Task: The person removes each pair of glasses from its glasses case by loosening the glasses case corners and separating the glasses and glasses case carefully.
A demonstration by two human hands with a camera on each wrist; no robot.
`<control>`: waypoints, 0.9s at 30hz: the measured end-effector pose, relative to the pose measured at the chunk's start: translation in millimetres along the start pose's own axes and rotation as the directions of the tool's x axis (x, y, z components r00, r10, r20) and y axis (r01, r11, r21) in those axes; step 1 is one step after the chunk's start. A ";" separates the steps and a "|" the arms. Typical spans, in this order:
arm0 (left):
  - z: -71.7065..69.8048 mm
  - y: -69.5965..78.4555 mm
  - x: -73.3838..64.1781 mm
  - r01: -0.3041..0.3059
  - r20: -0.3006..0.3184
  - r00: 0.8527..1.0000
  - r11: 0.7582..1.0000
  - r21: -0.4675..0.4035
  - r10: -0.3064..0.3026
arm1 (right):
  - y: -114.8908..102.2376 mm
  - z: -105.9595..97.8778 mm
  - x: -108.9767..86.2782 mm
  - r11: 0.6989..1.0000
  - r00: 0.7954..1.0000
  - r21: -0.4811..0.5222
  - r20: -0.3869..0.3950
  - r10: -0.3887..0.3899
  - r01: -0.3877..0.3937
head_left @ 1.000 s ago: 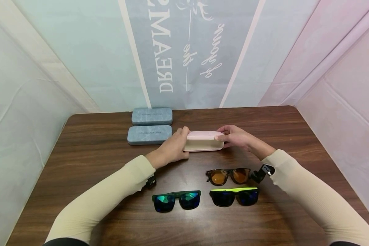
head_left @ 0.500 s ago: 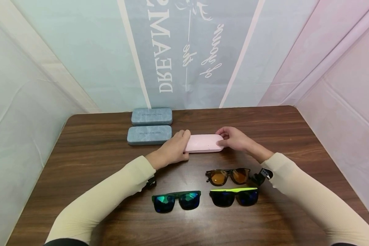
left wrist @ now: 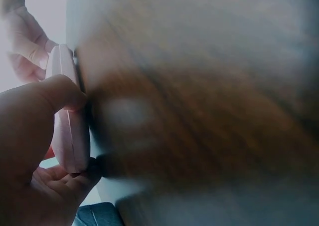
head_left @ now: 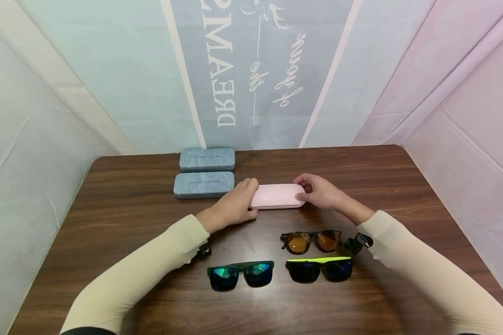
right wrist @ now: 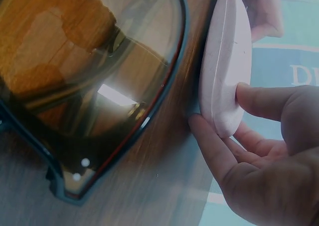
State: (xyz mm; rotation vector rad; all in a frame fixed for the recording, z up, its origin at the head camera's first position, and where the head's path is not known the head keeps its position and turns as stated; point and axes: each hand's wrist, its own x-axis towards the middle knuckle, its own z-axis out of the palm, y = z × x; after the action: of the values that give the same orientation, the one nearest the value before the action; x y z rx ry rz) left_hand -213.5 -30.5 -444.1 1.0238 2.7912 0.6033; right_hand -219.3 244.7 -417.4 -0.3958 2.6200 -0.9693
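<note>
A pink glasses case (head_left: 276, 195), its lid closed, lies on the table in the head view. My left hand (head_left: 236, 203) grips its left end, with the thumb on the front side and the fingers around the end, as the left wrist view also shows of the case (left wrist: 72, 136). At the opposite end my right hand (head_left: 323, 191) holds the case between thumb and fingers. In the right wrist view the case (right wrist: 227, 66) shows its seam, with the right thumb against the lid. Two blue glasses cases (head_left: 204, 184) lie just left of my left hand, one behind the other.
Nearer on the wooden table (head_left: 172, 302) lie amber-lensed sunglasses (head_left: 298, 243), sunglasses with a neon-yellow top (head_left: 337, 271) and green-mirrored sunglasses (head_left: 224, 278). The amber pair sits close to my right wrist. A printed curtain (head_left: 251, 70) hangs behind the table.
One second ago the pink case stood open toward me, its pale inside showing. By half a second ago its lid was closed. Both hands have stayed at its ends.
</note>
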 end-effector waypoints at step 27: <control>0.5 5.6 -6.6 -0.015 0.053 0.999 0.992 0.121 0.009 | -7.9 10.8 -6.7 0.957 0.988 -0.247 -0.005 -0.155 0.149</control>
State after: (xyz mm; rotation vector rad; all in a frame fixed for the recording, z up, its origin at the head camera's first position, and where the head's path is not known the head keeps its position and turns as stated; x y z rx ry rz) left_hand -205.0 -30.6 -442.6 1.0631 2.8071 0.4052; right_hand -207.8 235.1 -418.6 -0.6587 2.7741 -0.6960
